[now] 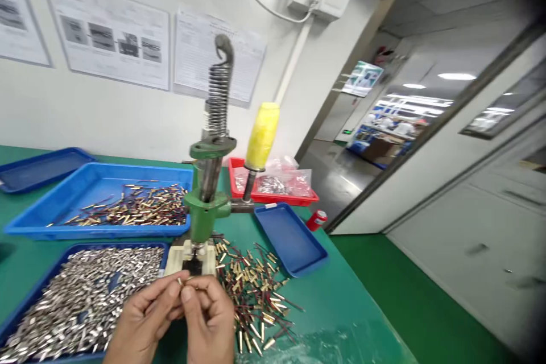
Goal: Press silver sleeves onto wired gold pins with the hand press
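We see a green press (202,222) with a yellow handle (263,137), silvery clips (96,290), gold parts (251,274) with dark wires, a green table (341,301), a bright blue tray (97,182) and a red tray (294,200).

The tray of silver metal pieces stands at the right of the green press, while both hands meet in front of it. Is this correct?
Not quite: the head view shows the tray of silver metal pieces at the left of the green press, not the right. The left hand and right hand do meet in front of it.
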{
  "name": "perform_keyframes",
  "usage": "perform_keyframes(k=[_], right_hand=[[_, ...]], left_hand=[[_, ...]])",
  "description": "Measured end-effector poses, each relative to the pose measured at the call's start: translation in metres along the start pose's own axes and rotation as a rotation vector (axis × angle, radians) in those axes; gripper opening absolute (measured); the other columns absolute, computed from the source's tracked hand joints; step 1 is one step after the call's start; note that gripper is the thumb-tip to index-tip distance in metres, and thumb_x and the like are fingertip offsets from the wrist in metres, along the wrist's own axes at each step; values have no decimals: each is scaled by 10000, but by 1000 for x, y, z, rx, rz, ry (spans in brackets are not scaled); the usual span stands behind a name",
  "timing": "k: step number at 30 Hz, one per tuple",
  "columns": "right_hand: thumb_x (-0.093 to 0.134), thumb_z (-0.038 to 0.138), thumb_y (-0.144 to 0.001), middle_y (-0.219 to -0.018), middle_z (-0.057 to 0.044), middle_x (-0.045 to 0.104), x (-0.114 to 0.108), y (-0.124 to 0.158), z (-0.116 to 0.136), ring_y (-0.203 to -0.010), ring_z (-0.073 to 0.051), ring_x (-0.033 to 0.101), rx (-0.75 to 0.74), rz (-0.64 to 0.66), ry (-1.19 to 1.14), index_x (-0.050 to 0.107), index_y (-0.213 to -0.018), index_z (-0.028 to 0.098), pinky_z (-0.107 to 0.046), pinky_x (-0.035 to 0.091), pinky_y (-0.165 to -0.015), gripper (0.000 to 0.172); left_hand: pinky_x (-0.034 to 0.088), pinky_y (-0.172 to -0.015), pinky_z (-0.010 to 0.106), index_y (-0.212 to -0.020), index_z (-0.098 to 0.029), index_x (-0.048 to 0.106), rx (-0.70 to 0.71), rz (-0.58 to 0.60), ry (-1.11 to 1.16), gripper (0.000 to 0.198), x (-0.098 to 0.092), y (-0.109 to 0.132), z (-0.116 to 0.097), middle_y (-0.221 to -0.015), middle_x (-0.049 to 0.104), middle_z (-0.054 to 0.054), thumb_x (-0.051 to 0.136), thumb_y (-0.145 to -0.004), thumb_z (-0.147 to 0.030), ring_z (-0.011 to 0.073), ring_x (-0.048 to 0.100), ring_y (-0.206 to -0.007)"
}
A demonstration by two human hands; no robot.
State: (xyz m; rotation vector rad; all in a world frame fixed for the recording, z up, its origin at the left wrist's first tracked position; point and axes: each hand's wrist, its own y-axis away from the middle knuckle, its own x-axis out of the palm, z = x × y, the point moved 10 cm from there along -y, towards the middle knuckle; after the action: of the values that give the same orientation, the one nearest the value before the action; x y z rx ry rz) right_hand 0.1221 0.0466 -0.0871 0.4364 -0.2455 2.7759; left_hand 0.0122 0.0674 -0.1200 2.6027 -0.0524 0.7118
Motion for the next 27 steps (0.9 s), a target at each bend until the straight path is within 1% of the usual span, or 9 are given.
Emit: perform_keyframes(k=[2, 4, 6, 8, 10, 13, 16, 21, 27], right_hand=[[605, 501, -902, -650, -20, 683, -3, -1, 3, -529, -149, 631, -20, -2, 6, 649, -857, 180, -254, 531, -549, 327], [597, 508, -905, -664, -19, 683, -6, 0, 6, -539, -147, 630, -18, 4, 29, 652, -859, 180, -249, 528, -550, 336], [601, 514, -900, -661, -18, 680, -10, 2, 9, -549, -146, 629, -3, 1, 59, 665, -860, 176, -248, 532, -568, 346], [624, 515, -883, -660, -20, 680, -15, 3, 11, -561, -147, 628, 13, -20, 77, 679, -856, 172, -248, 535, -586, 348], [650, 509, -864, -670, -25, 687, -18, 3, 11, -576, -150, 629, 27, -33, 79, 693, -862, 171, -247, 535, -591, 340], [656, 499, -862, -695, -29, 694, -18, 0, 8, -598, -153, 631, 40, -17, 83, 706, -877, 179, -243, 535, -596, 324], [650, 502, -862, -739, -40, 707, -19, 0, 5, -628, -162, 643, 32, -14, 103, 705, -890, 186, -252, 545, -623, 322], [663, 518, -843, -876, -69, 731, -33, -1, 4, -758, -195, 677, -24, -67, 203, 714, -935, 193, -267, 546, -707, 342], [666, 573, -818, -882, -81, 731, -59, -5, 9, -748, -215, 685, -30, -151, 304, 715, -966, 190, -282, 544, -683, 413]], left_hand=[[614, -758, 371, -862, -144, 799, -19, 16, -20, 503, 3, 1, 0, -852, 779, 104, 960, -463, -405, 304, 726, -824], [616, -763, 409, -861, -137, 799, -3, 26, -43, 511, 7, 3, -3, -859, 782, 119, 957, -458, -408, 334, 730, -842], [608, -782, 404, -873, -134, 801, 32, 49, -71, 503, 12, 6, -6, -849, 781, 120, 945, -488, -424, 321, 732, -832], [593, -782, 362, -891, -138, 806, 65, 91, -99, 480, 18, 6, -6, -825, 779, 114, 923, -545, -449, 278, 728, -797], [574, -755, 318, -915, -148, 807, 100, 134, -121, 451, 22, 3, -5, -816, 777, 108, 891, -611, -469, 236, 712, -768], [544, -693, 271, -902, -152, 809, 143, 163, -142, 420, 23, -1, -7, -797, 767, 99, 873, -643, -477, 198, 680, -730], [514, -649, 247, -894, -151, 806, 183, 189, -185, 391, 27, 0, -13, -784, 755, 90, 850, -679, -475, 173, 644, -693], [536, -698, 295, -935, -148, 796, 253, 193, -274, 410, 34, 0, -30, -809, 756, 96, 810, -719, -496, 217, 668, -749], [535, -733, 328, -887, -128, 794, 323, 178, -349, 460, 48, -13, -55, -867, 769, 127, 797, -699, -548, 267, 693, -824]])
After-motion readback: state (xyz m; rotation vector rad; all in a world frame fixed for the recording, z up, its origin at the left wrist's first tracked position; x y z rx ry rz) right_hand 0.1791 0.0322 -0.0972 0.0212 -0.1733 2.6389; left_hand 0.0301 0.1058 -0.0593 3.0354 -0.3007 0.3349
